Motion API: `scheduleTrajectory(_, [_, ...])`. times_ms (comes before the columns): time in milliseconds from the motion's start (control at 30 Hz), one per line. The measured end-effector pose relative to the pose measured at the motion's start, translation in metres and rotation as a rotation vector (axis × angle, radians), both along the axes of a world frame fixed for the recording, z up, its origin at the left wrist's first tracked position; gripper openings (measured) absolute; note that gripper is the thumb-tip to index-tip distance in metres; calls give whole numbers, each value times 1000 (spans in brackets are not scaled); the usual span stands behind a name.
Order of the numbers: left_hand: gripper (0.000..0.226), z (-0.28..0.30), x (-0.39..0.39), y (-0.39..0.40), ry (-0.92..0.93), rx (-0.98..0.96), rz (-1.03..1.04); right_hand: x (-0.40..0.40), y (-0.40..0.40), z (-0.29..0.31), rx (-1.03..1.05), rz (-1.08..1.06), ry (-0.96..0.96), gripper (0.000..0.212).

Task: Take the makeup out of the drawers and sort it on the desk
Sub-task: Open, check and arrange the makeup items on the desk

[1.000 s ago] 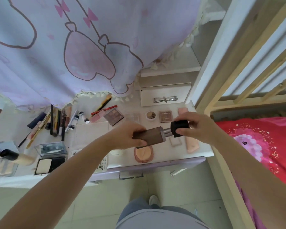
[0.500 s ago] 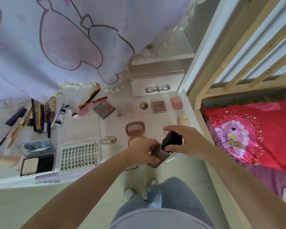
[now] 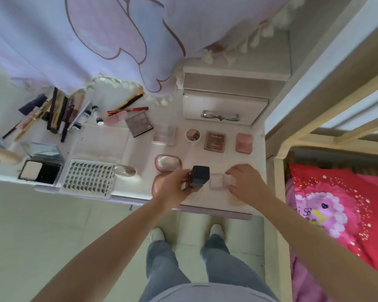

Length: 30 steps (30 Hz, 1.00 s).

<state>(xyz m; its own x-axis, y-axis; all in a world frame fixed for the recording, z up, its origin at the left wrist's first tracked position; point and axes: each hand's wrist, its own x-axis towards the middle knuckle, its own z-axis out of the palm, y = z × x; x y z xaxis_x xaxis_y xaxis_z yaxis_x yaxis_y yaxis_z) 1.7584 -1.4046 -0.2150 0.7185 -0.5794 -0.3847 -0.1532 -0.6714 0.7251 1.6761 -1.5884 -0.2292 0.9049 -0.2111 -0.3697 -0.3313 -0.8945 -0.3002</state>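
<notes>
Brown bottle (image 3: 197,180) w/ blk cap

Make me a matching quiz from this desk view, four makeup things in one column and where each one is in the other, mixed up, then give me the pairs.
Things:
1. black-capped bottle
2. false lash tray
3. pink square compact
4. open black powder compact

Places:
A. far right of the back row, below the drawer
B. gripped in the left hand
C. front left edge of the desk
D. between the powder compact and a clear oval case

Pairs: 1-B, 2-D, 3-A, 4-C
</notes>
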Motion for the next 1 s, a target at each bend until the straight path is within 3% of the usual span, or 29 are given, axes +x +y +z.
scheduleTrajectory(167, [35,-6,4,-9,46,22,104,16,-8,-26,-16,306,-59,47])
scheduleTrajectory(333, [33,-18,10,-9,120,30,164,17,-10,-37,-32,448,-73,35])
scheduleTrajectory(433, [24,-21,8,-7,70,44,184,17,-9,-36,-29,480,-160,34])
scheduleTrajectory(500, [34,-20,3,-4,28,15,243,17,-11,-28,24,488,-197,31])
scheduleTrajectory(667, [63,-18,-27,6,-13,-180,428,13,-22,-4,382,215,-249,44])
scheduleTrajectory(767, [55,-20,-42,13,-44,-250,487,12,-30,18,522,131,-254,24])
scheduleTrajectory(833, [45,-10,-49,10,-113,-295,537,9,-34,38,603,174,-300,25])
scheduleTrajectory(900, [33,10,-52,1,-134,-364,602,5,-34,57,637,265,-389,40])
scheduleTrajectory(1000, [36,47,-54,-14,45,-579,552,1,-33,79,623,410,-477,42])
